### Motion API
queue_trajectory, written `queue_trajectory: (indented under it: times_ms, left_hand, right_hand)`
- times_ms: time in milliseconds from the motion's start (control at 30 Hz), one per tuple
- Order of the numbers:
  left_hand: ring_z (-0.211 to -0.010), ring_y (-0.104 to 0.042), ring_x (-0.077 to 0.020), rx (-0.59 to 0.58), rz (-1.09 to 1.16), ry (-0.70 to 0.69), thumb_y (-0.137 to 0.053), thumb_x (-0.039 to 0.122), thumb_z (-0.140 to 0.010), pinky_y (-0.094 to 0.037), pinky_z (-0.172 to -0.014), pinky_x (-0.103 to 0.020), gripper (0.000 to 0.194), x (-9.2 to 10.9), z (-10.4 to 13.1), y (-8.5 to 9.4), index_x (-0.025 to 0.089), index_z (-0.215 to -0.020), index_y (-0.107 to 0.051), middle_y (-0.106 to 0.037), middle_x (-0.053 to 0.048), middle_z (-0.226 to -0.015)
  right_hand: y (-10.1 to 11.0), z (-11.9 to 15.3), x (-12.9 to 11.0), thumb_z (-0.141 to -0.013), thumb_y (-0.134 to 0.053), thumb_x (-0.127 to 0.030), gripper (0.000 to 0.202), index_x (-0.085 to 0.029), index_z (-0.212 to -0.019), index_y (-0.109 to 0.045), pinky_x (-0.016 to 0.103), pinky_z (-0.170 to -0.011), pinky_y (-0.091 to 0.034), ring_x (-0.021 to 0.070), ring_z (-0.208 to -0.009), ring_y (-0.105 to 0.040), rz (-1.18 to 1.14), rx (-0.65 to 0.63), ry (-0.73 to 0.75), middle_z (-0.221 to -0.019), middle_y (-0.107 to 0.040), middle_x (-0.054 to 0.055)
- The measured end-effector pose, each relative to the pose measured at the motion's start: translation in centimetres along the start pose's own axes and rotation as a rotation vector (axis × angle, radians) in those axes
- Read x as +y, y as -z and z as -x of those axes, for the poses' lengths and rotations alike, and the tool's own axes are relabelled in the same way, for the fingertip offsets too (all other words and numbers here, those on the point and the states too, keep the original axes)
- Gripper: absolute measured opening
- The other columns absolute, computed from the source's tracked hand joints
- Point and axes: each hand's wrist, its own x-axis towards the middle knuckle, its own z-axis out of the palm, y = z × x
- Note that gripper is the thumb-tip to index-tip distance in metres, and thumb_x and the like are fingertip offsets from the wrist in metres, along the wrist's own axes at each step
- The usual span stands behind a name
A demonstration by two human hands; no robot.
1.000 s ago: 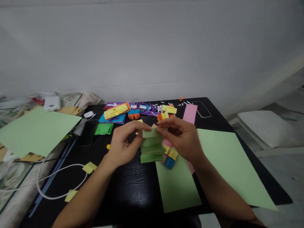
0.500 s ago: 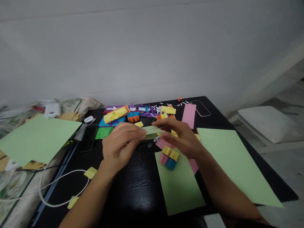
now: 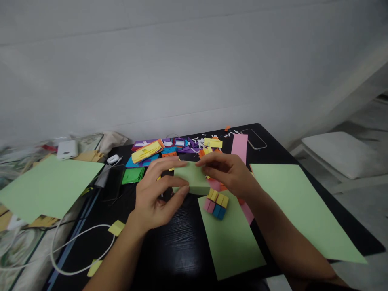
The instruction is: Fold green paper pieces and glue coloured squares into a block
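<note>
A folded light green paper [image 3: 194, 176] is held up between my hands over the dark table. My left hand [image 3: 160, 192] grips its left end, with the thumb at the lower edge and fingers along the top. At its upper right part, my right hand [image 3: 226, 169] pinches the paper between thumb and fingers. Just below my right hand, a small block of yellow, pink and blue folded pieces [image 3: 216, 204] rests on a green sheet [image 3: 233, 242].
Larger green sheets [image 3: 303, 206] lie at right and far left. Behind my hands are yellow strips [image 3: 147, 151], green pieces [image 3: 133, 175], white scraps and a pink strip [image 3: 240, 146]. A white cable [image 3: 81, 227] loops at left. A white stool [image 3: 333, 153] stands at right.
The green paper has turned so that its broad face and a folded lower edge show. My left hand's fingers have spread along it, and the scissors seen under the paper are now hidden.
</note>
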Motion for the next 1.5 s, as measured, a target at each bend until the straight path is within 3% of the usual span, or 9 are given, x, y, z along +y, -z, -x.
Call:
queue_trajectory:
  times_ms: [167, 333, 500, 600, 733, 900, 1200, 1333, 1500]
  left_hand:
    - [-0.136, -0.064, -0.0296, -0.071, 0.040, 0.139, -0.072, 0.018, -0.097, -0.051, -0.116, -0.056, 0.005, -0.4, 0.2, 0.2, 0.022, -0.097, -0.070, -0.069, -0.011, -0.145]
    - [-0.141, -0.061, -0.0296, -0.043, 0.114, 0.205, -0.071, 0.019, -0.098, -0.049, -0.119, -0.057, 0.004, -0.9, 0.5, 0.3, 0.023, -0.097, -0.073, -0.063, -0.009, -0.153]
    - [-0.128, -0.068, -0.0271, 0.038, 0.184, 0.183, -0.074, 0.016, -0.096, -0.055, -0.111, -0.054, 0.008, -1.3, 0.5, 0.2, 0.024, -0.098, -0.075, -0.077, -0.006, -0.120]
    - [-0.117, -0.071, -0.0240, 0.090, 0.147, 0.152, -0.077, 0.015, -0.094, -0.058, -0.103, -0.047, 0.010, -1.0, 0.5, 0.0, 0.024, -0.097, -0.076, -0.077, -0.003, -0.106]
    - [-0.111, -0.072, -0.0224, 0.082, 0.114, 0.135, -0.074, 0.019, -0.098, -0.058, -0.102, -0.045, 0.010, -0.5, 0.4, -0.4, 0.026, -0.102, -0.078, -0.077, -0.003, -0.104]
    - [-0.133, -0.063, -0.0306, -0.019, 0.036, 0.103, -0.065, 0.042, -0.104, -0.048, -0.116, -0.058, 0.021, -0.8, 0.4, 0.0, 0.027, -0.105, -0.081, -0.073, -0.008, -0.137]
    - [-0.135, -0.063, -0.0316, 0.034, 0.003, 0.064, -0.075, 0.029, -0.096, -0.046, -0.117, -0.061, 0.007, -2.0, 0.3, 1.7, 0.032, -0.099, -0.080, -0.074, -0.003, -0.137]
    - [-0.134, -0.064, -0.0299, 0.024, 0.025, 0.069, -0.078, 0.027, -0.094, -0.047, -0.117, -0.057, 0.008, -1.8, 0.2, 1.5, 0.029, -0.102, -0.078, -0.075, -0.005, -0.132]
    - [-0.125, -0.069, -0.0288, 0.089, 0.104, 0.170, -0.080, 0.030, -0.094, -0.051, -0.113, -0.055, 0.024, -1.1, 0.3, 0.8, 0.027, -0.117, -0.073, -0.078, -0.007, -0.124]
  right_hand:
    - [-0.4, 0.7, -1.0, -0.095, -0.069, -0.018, 0.019, -0.029, -0.099, -0.085, 0.032, -0.080, -0.061, 0.0170, -0.094, -0.071, 0.212, 0.048, 0.207, -0.104, -0.076, 0.003]
    - [-0.9, 1.4, -1.5, -0.097, -0.066, -0.012, 0.027, -0.031, -0.099, -0.085, 0.036, -0.093, -0.063, 0.0186, -0.103, -0.072, 0.270, 0.099, 0.310, -0.108, -0.076, 0.004]
    - [-1.3, 1.9, -1.8, -0.098, -0.072, -0.022, 0.020, -0.030, -0.113, -0.083, 0.038, -0.100, -0.062, 0.0213, -0.113, -0.073, 0.253, 0.049, 0.373, -0.117, -0.076, 0.006]
    - [-1.7, 2.1, -1.7, -0.087, -0.090, -0.031, 0.029, -0.028, -0.114, -0.082, 0.041, -0.105, -0.061, 0.0235, -0.114, -0.074, 0.302, 0.060, 0.390, -0.119, -0.078, 0.007]
    - [-2.4, 1.9, -1.1, -0.089, -0.087, -0.024, 0.011, -0.029, -0.099, -0.084, 0.040, -0.101, -0.064, 0.0217, -0.107, -0.078, 0.320, 0.118, 0.391, -0.109, -0.083, 0.003]
    - [-2.8, 1.8, -1.0, -0.091, -0.083, -0.017, 0.015, -0.031, -0.094, -0.085, 0.037, -0.089, -0.067, 0.0198, -0.094, -0.080, 0.240, 0.233, 0.362, -0.100, -0.084, 0.000]
    - [-2.7, 1.9, -1.0, -0.089, -0.084, -0.015, 0.018, -0.032, -0.094, -0.086, 0.037, -0.089, -0.066, 0.0197, -0.092, -0.080, 0.306, 0.310, 0.399, -0.097, -0.084, -0.001]
    - [-2.5, 1.9, -1.1, -0.089, -0.085, -0.016, 0.016, -0.031, -0.092, -0.085, 0.038, -0.090, -0.067, 0.0201, -0.092, -0.080, 0.345, 0.336, 0.395, -0.096, -0.084, -0.001]
    - [-2.8, 2.0, -0.9, -0.090, -0.084, -0.016, 0.015, -0.031, -0.094, -0.085, 0.038, -0.087, -0.068, 0.0203, -0.089, -0.081, 0.425, 0.241, 0.428, -0.099, -0.085, 0.000]
